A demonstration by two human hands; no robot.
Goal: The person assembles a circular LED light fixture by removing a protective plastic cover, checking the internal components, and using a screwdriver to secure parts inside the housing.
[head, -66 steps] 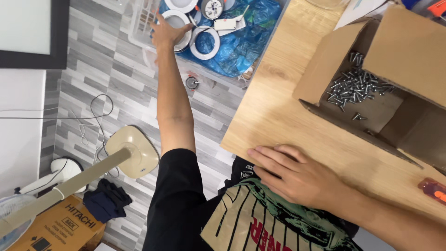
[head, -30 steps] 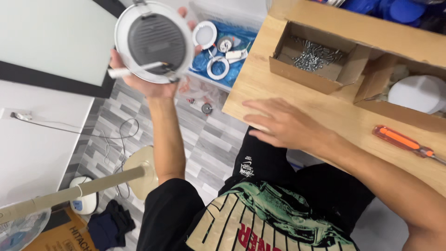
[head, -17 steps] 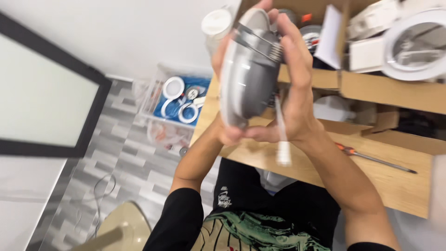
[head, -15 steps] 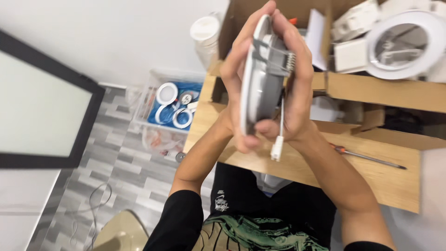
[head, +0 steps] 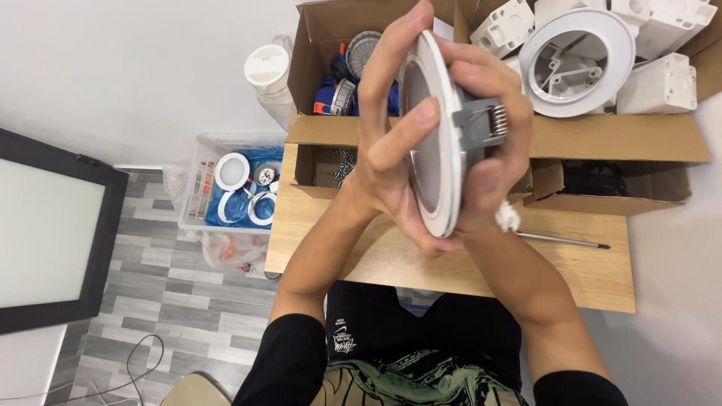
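Since half a second ago the round recessed light fitting [head: 440, 135] has hardly shifted; it is still held edge-on above the desk [head: 451, 263], and the view has steadied a little higher over it. Both hands stay clasped around it from opposite sides.

From the front face, the left hand [head: 391, 143] wraps it, thumb and fingers curled over the white rim and pressing against the frosted disc. From behind, the right hand [head: 489, 128] cups the grey metal back, fingers folded over the top edge and beside the spring clip [head: 496, 120]. So the fitting sits sandwiched between the two palms, gripped firmly by each. A small white plug [head: 508, 218] dangles just under the right palm.

Along the desk's far edge stand open cardboard boxes [head: 617, 139] holding white lamp housings [head: 575, 60]; a small box of screws [head: 335, 162] sits at the far left corner. A thin screwdriver [head: 560, 240] lies near the right edge. Off the left edge, on the floor, a clear plastic bin [head: 233, 192] holds white rings.
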